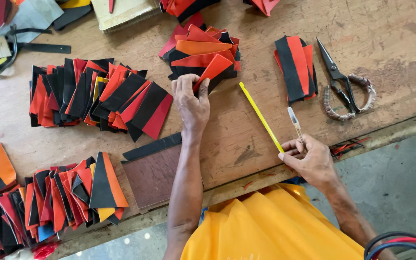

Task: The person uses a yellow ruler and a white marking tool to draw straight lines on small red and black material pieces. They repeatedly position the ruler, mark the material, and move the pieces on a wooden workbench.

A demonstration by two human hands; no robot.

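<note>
A: Status, left hand [192, 103]?

B: Fingers [185, 83] pinched on a red piece [214, 69] atop the pile [201, 50], far side of the bench [246, 139].

A: Right?

B: Right hand [310, 161] curled loosely round a pen [295, 123] and a yellow ruler [262, 117]. Scissors [339, 79] well right.

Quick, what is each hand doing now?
Left hand: pinching an orange-black piece on the pile.
Right hand: holding a yellow ruler and a pen.
</note>
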